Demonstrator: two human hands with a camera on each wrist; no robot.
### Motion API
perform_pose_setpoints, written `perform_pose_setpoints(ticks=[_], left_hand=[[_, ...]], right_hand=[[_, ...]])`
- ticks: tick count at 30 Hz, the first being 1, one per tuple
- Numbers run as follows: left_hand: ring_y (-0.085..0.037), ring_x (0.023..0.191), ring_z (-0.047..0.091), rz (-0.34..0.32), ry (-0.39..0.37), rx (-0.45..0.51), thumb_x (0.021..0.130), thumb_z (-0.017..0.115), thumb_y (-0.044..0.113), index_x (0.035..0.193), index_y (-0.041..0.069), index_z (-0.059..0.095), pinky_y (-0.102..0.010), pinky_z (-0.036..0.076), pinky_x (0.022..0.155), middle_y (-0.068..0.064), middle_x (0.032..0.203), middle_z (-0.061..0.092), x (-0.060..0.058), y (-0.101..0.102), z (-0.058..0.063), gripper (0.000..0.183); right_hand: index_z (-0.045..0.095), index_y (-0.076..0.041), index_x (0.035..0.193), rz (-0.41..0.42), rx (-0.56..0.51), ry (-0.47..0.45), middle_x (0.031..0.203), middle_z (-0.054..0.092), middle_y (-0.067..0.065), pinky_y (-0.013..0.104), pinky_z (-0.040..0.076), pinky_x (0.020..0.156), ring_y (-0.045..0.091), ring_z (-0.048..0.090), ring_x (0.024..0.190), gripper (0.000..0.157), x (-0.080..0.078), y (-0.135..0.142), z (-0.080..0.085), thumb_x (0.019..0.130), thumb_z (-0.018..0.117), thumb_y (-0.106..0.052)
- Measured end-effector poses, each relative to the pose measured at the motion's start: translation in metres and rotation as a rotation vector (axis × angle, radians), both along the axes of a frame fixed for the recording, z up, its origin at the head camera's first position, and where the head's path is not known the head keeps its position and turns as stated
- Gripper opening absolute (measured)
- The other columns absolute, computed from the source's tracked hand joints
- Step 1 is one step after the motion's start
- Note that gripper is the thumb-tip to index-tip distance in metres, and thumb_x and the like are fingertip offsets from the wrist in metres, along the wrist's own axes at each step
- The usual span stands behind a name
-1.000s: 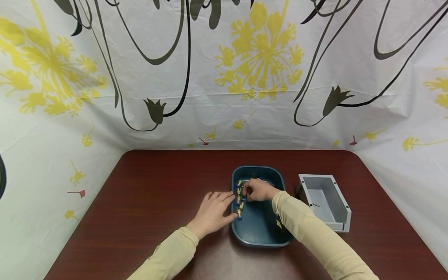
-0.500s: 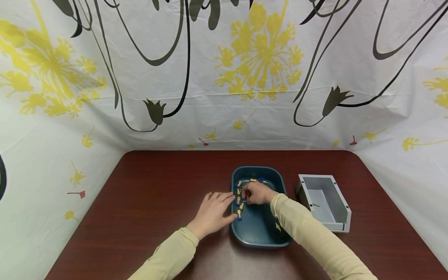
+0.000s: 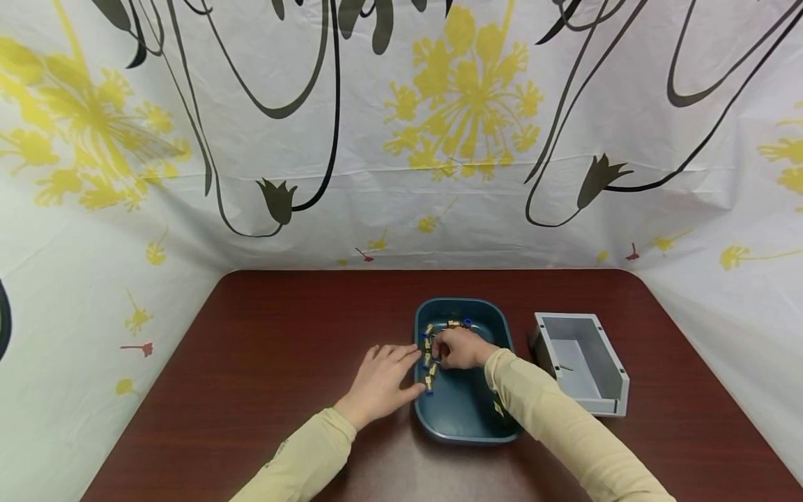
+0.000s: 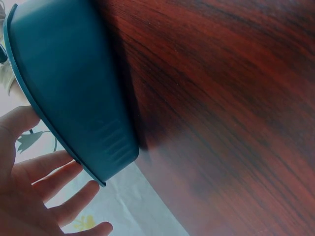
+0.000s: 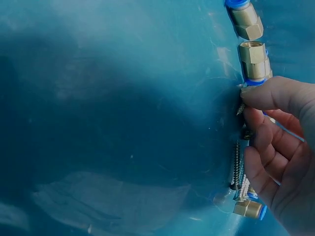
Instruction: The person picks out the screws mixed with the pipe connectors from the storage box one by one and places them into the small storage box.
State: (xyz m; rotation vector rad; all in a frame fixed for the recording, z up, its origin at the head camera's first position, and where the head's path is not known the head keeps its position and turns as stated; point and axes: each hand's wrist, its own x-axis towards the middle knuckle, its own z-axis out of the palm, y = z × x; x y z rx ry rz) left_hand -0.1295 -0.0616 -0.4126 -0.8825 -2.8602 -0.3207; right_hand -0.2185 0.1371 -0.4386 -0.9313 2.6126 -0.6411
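A blue-green plastic tray [image 3: 461, 418] stands on the table. Along its left side lie several brass push-fit fittings [image 5: 253, 61] with blue collars. My right hand [image 3: 463, 347] is inside the tray, pinching a small screw [image 5: 240, 109] between thumb and forefinger; its pointed end shows below the thumb. More screws [image 5: 236, 164] lie beside the curled fingers, close to another brass fitting [image 5: 246, 209]. My left hand [image 3: 385, 383] has its fingers spread and touches the tray's left rim from outside. In the left wrist view the thumb and fingers are at the rim [image 4: 49, 125].
Right of the tray, a grey open-topped box [image 3: 617, 348] holds one small screw [image 3: 567, 367]. Both stand on a dark red-brown table [image 3: 301, 314]. A patterned cloth [image 3: 351, 139] hangs behind it. A small yellow patch [image 3: 498, 406] shows near the right sleeve.
My right hand has shifted slightly toward me inside the tray, uncovering fittings at the far end. The left hand has stayed in place.
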Motion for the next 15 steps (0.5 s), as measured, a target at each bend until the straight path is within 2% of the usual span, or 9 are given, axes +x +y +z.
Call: perform_pose_setpoints(ticks=[5, 10, 15], left_hand=[[-0.02, 0.109, 0.044, 0.001, -0.002, 0.003, 0.081, 0.058, 0.044, 0.124, 0.012, 0.052, -0.048, 0.03, 0.091, -0.001, 0.126, 0.048, 0.0003, 0.0004, -0.0003, 0.054], [-0.02, 0.109, 0.044, 0.004, -0.005, 0.001, 0.081, 0.058, 0.045, 0.124, 0.013, 0.052, -0.049, 0.029, 0.091, -0.001, 0.126, 0.048, 0.0006, 0.0006, 0.0, 0.054], [-0.02, 0.109, 0.044, 0.003, -0.003, 0.002, 0.081, 0.058, 0.044, 0.124, 0.012, 0.053, -0.049, 0.03, 0.091, -0.002, 0.125, 0.048, 0.0, 0.0011, -0.0002, 0.054]], right_hand=[[0.06, -0.012, 0.079, 0.006, -0.022, -0.023, 0.068, 0.052, -0.007, 0.026, 0.041, 0.055, 0.008, 0.048, 0.059, 0.016, -0.001, 0.002, -0.0015, 0.069, 0.066, -0.001], [0.06, -0.01, 0.078, 0.06, -0.096, -0.019, 0.068, 0.052, -0.006, 0.026, 0.042, 0.054, 0.008, 0.048, 0.059, 0.014, -0.0012, 0.0071, 0.0017, 0.069, 0.065, 0.0], [0.061, -0.009, 0.081, 0.0, -0.064, -0.031, 0.07, 0.053, -0.006, 0.027, 0.042, 0.056, 0.009, 0.048, 0.061, 0.014, -0.0021, 0.0065, 0.0038, 0.07, 0.065, -0.001]])
